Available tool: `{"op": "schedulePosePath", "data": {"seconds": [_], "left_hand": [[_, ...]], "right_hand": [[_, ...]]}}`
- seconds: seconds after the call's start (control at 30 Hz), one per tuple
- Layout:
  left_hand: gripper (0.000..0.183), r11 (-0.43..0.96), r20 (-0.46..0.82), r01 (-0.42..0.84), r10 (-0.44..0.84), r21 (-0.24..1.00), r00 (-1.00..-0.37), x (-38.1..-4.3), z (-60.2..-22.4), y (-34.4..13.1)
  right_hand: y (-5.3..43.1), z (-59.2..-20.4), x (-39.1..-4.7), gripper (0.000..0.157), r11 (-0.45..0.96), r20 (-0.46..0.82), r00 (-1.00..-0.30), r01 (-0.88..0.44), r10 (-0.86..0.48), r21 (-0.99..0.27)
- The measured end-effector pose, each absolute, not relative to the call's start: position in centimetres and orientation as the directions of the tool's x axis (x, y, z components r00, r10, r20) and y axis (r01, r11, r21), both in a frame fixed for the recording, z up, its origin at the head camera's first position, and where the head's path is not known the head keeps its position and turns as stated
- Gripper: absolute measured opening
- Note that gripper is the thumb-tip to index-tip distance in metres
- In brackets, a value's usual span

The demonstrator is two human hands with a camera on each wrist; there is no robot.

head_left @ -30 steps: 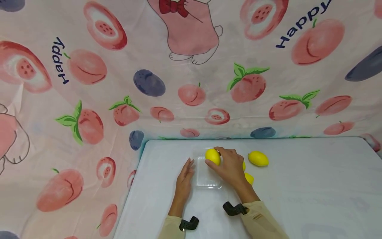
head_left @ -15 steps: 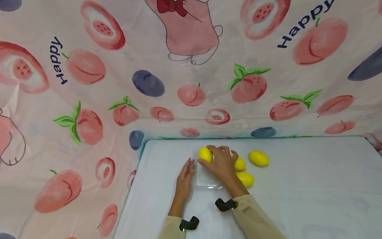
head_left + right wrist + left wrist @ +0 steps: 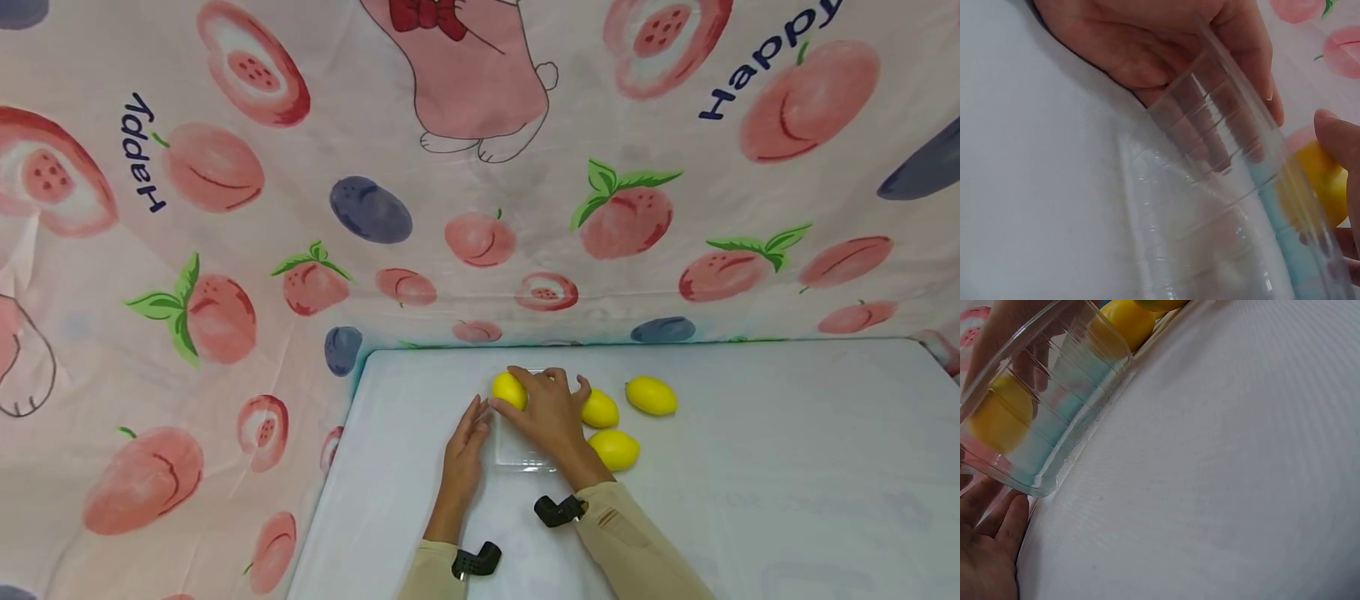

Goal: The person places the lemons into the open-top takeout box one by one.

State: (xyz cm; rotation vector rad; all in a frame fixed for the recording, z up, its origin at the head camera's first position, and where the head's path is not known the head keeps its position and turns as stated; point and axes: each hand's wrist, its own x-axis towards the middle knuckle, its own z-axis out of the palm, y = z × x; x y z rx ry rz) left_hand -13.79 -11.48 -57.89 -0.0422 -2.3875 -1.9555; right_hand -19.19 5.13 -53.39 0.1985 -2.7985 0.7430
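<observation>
A clear plastic container (image 3: 525, 457) stands on the white table. My right hand (image 3: 553, 421) reaches over it and holds a yellow lemon (image 3: 507, 390) between thumb and fingers at the container's far left corner. Through the clear wall (image 3: 1054, 381), the left wrist view shows this lemon (image 3: 1002, 419) low at one end. My left hand (image 3: 463, 454) lies along the container's left side, fingers extended, fingertips right at its wall. The right wrist view shows the held lemon (image 3: 1329, 187) partly behind the wall, with the left palm (image 3: 1141, 37) beyond the near end.
Two lemons, one farther back (image 3: 602, 408) and one nearer (image 3: 615, 451), lie just right of the container. A third lemon (image 3: 651, 396) sits farther right. A fruit-printed cloth (image 3: 480, 192) hangs behind the table (image 3: 787, 467) and along its left.
My right hand has moved left with the lemon, from above the container's middle to its far left corner. The lemons on the right show more fully. My left hand has stayed put.
</observation>
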Motion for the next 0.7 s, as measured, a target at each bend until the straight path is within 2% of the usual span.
{"op": "schedulePosePath", "data": {"seconds": [0.57, 0.7], "left_hand": [[0.049, 0.175, 0.053, 0.052, 0.002, 0.983, -0.999, -13.8, -58.1, -11.6], [0.048, 0.177, 0.055, 0.054, 0.003, 0.983, -0.998, -13.8, -58.2, -11.6]], "right_hand": [[4.9, -54.4, -19.1, 0.073, 0.880, 0.227, -0.968, -0.201, -0.109, -0.430], [4.9, -54.5, -19.1, 0.067, 0.887, 0.239, -0.965, -0.205, -0.112, -0.414]]}}
